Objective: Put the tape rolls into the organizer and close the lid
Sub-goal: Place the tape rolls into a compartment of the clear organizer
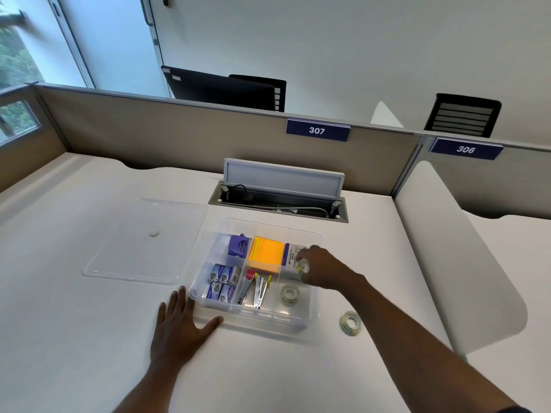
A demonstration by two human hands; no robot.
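A clear plastic organizer (310,311) sits open on the white desk, with its lid (143,242) lying flat to the left. One tape roll (290,294) rests in the front right compartment. Above that compartment my right hand (320,268) holds a second tape roll (303,266) in its fingers. A third tape roll (351,322) lies on the desk to the right of the organizer. My left hand (179,326) presses flat on the desk, fingers apart, touching the organizer's front left corner.
Other compartments hold a purple hole punch (238,245), orange sticky notes (267,253), staple boxes (222,281) and staplers (258,290). An open cable tray (278,201) is set into the desk behind. A white divider panel (456,260) stands on the right.
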